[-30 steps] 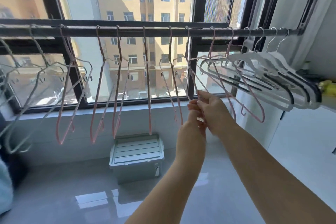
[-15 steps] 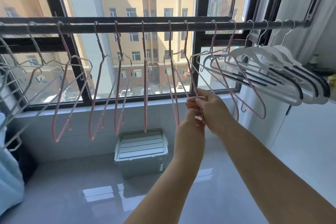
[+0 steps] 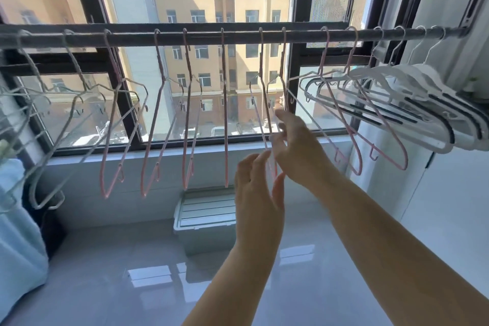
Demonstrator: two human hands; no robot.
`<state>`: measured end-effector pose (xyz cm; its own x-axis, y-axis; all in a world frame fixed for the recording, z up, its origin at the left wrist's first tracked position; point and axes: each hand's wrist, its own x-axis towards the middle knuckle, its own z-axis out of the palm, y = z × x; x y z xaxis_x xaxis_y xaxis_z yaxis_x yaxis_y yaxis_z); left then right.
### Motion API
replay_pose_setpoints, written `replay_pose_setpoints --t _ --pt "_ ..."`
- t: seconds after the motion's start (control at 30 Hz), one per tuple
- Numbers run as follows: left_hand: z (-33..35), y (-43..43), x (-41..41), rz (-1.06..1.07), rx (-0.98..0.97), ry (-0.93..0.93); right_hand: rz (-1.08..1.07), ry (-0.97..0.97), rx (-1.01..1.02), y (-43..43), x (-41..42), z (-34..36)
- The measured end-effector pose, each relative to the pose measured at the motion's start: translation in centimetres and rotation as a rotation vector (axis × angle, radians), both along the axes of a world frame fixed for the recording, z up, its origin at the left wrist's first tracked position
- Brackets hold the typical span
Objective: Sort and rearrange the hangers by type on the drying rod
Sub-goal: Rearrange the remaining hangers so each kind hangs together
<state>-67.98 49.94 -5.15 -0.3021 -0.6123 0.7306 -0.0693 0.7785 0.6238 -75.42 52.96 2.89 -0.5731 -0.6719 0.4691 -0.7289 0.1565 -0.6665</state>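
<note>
Head view, rod (image 3: 238, 36): dark bar across the upper frame
Pink hanger (image 3: 264, 114): hooked on the rod at centre; lower end between both hands
Left hand (image 3: 254, 188): grip spread; fingers straight beside the hanger's lower tip
Right hand (image 3: 296, 148): grip pinching the hanger's wire
White hangers (image 3: 423, 92): bunched at right; grey wire hangers (image 3: 39, 103) at left

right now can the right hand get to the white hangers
Probably yes. The right hand is low and left of the white hangers, with open air beneath; only two pink hangers hang between, and it could likely pass below them.
</note>
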Motion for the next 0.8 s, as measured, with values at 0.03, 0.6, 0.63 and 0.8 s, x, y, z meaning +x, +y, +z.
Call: replay_pose_setpoints --t 0.03,0.6,0.63,0.8 --pt "0.0 -0.2 0.0 -0.011 0.054 -0.065 0.016 -0.038 0.069 -0.6 0.0 0.0" --pt "-0.1 -2.7 -1.2 -0.027 0.250 -0.213 0.039 -0.400 0.011 -4.9 -1.5 -2.4" --pt "0.0 -2.6 -1.0 -0.029 0.247 -0.206 0.057 -0.414 -0.014 -4.8 -1.5 -2.4" --pt "0.0 -2.4 -0.2 -0.032 0.244 -0.166 0.141 -0.464 -0.066 -4.6 -1.1 -2.3"
